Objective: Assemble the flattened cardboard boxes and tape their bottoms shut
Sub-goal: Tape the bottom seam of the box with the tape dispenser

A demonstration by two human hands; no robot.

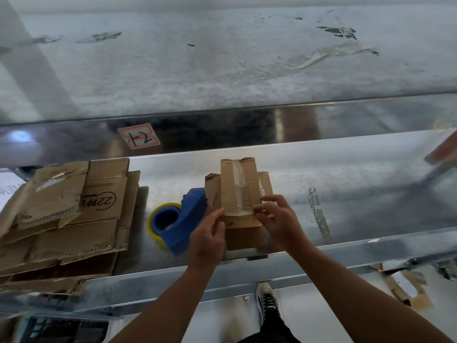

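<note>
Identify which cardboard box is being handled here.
The small box right of the blue tape dispenser: both the left hand and right hand hold it. The others lie in a flat stack at left.

your stack (61,219) at eight o'clock runs off the left edge, and its lower sheets show only their rims. the paper (7,184) at nine o'clock is cut by the same edge, its print too clipped to read. the dispenser (183,219) has its right end hidden behind the box (238,191) and your left hand (207,238). that hand and your right hand (279,219) cover the box's near corners. a brown thing (442,149) at three o'clock is blurred and cut off; what it is can't be told. at seven o'clock a dark object (64,330) is smeared beyond telling. the scrap (405,285) at four o'clock lies partly behind the table (346,246).
</note>
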